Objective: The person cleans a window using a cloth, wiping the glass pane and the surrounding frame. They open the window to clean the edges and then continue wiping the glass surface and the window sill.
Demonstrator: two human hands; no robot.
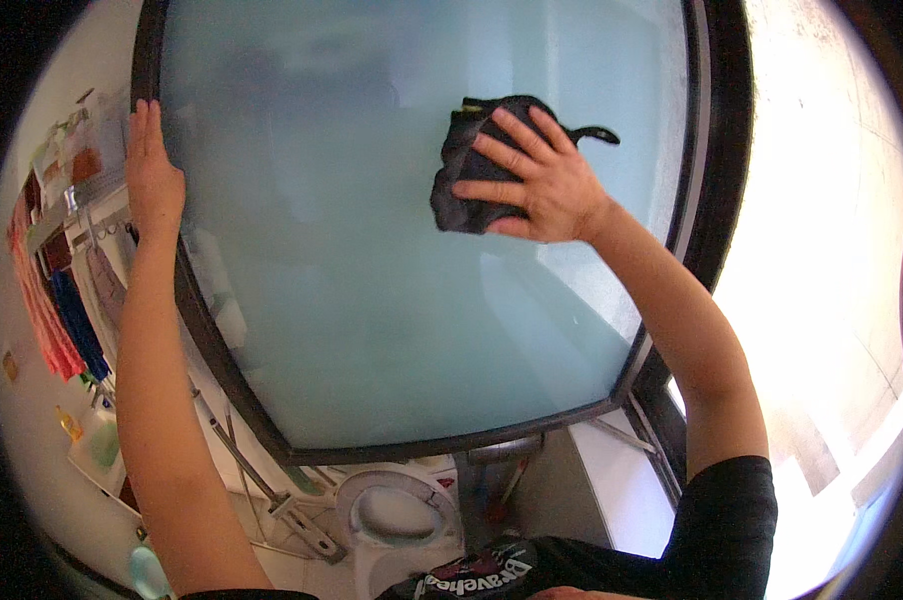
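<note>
A large frosted glass pane in a dark window frame fills the middle of the view. Spread over a bunched dark cloth, my right hand presses it flat against the upper right part of the glass. A loop of the cloth sticks out to the right, past the wrist. My left hand holds the left side of the frame, its fingers straight, together and pointing up along the edge. Its thumb cannot be made out.
Beneath the pane are a toilet and a flat-headed mop. Coloured towels hang from a rack at the left, above a washbasin. A white ledge lies at lower right. Beyond the frame, the right side is very bright.
</note>
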